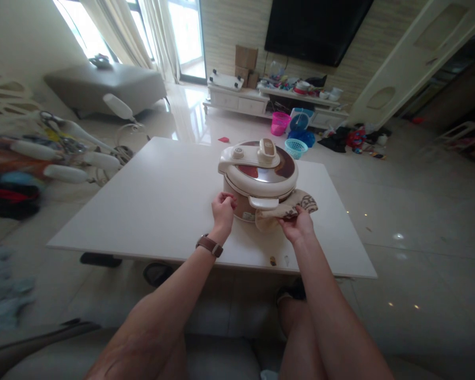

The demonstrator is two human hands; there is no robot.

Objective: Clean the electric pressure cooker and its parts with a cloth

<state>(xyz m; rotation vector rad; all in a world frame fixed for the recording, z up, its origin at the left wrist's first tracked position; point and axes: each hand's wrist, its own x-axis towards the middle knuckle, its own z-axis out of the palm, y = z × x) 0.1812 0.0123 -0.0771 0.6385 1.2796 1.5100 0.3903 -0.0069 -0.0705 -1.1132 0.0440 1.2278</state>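
- My bare knees and forearms fill the bottom of the view, reaching forward from a seat to a low white table (150, 211).
- A brown watch (209, 245) sits on my left wrist.
- My left hand (222, 207) has its fingers curled in against the left side of a cream pressure cooker (259, 177). I cannot tell whether it grips anything there or only rests against the wall.
- My right hand (296, 224) is closed around a patterned cloth (291, 206), pinching its near edge. The cloth lies against the cooker's front right side, just under its short handle.
- The cooker stands upright on the table, right of centre, with its lid on.
- On the floor beyond the table stand a small blue basket (295, 148) and a pink basket (279, 123).
- Farther back is a low white cabinet (237, 99) with a dark television (316, 26) on the wall above it.
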